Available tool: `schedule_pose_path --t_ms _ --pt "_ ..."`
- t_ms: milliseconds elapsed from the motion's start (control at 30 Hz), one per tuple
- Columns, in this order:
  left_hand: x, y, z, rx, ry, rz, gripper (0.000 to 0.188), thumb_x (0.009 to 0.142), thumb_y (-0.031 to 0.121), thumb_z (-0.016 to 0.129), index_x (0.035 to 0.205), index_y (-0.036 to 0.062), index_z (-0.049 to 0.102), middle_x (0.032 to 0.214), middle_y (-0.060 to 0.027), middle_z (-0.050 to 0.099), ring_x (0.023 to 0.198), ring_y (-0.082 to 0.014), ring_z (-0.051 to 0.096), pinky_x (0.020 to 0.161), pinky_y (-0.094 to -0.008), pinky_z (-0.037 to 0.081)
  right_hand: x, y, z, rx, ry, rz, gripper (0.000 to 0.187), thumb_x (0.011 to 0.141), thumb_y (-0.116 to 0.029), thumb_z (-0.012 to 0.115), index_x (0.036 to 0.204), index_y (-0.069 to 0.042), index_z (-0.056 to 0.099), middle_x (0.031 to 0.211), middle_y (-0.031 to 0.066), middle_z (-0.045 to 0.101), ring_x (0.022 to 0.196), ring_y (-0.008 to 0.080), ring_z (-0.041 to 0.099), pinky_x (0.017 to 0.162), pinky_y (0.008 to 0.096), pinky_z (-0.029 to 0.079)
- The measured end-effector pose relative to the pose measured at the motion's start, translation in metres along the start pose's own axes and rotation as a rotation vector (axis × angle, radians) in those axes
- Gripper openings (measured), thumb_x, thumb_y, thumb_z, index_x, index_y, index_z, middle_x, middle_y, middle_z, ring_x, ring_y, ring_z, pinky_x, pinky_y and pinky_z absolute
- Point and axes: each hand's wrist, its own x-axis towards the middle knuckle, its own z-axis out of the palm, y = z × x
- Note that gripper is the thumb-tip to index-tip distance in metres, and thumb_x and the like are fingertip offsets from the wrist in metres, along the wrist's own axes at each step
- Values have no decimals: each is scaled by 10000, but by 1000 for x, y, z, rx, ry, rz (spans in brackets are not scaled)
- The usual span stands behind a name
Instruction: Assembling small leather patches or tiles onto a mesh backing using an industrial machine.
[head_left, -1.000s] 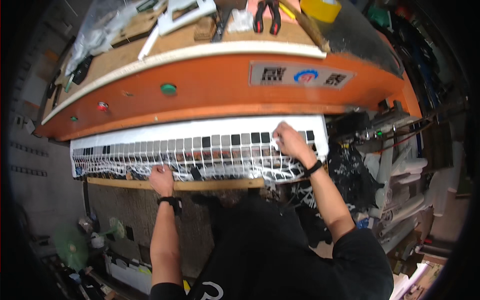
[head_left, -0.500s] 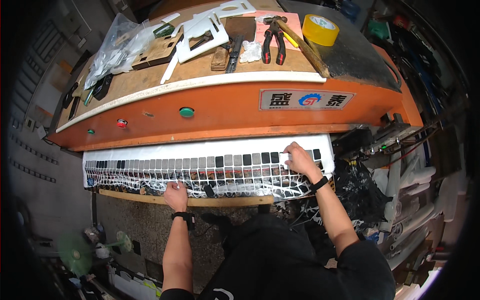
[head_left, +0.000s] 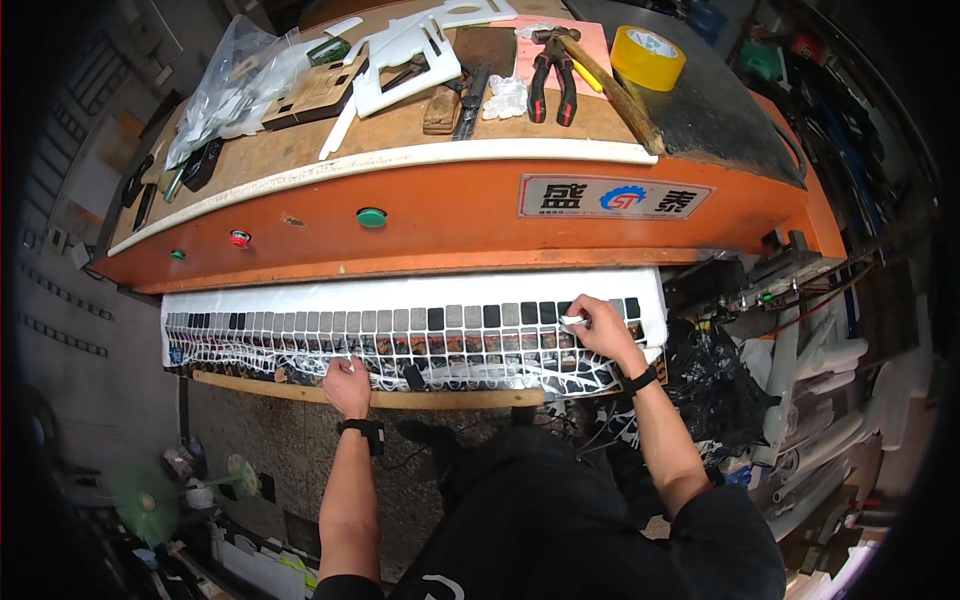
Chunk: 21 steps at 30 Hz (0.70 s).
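A white lattice sheet (head_left: 466,343) with rounded rectangular openings lies before me. Grey and black small pieces (head_left: 455,317) show in a row along its far side, against white material (head_left: 400,289). At the right end of that row, my right hand (head_left: 603,331) is closed in a pinch on a small white piece (head_left: 573,320). My left hand (head_left: 346,390) is at the near edge of the lattice, fingers pinched together by white strips; what it grips is too small to make out. A loose black piece (head_left: 413,377) lies to its right.
An orange machine (head_left: 450,232) with push buttons spans the far side. On its top are a hammer (head_left: 612,86), pliers (head_left: 552,85), yellow tape (head_left: 647,58) and white templates (head_left: 407,72). A wooden strip (head_left: 430,400) borders the near edge. Black plastic bags (head_left: 712,385) lie at right.
My right hand has shifted slightly, and the white piece in its fingers now sits tilted, with dark pieces showing beside it. My left hand stays almost in place.
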Motion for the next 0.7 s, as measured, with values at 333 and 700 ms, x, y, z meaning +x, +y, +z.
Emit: schedule_pose_path --t_ms 333,700 --pt "2 -8 -4 28 -8 -31 266 875 304 788 818 56 712 690 -153 691 688 -413 698 681 -526 542 1 -123 -27 923 -130 -45 465 894 92 808 1331 36 662 1021 21 750 932 69 712 804 237 599" --pt "-5 -16 0 -2 -27 41 230 874 279 757 802 61 738 759 -216 734 752 -433 733 710 -558 562 149 -362 -128 711 111 -391 214 950 4 779 1139 56 694 1000 101 776 781 117 715 690 261 599"
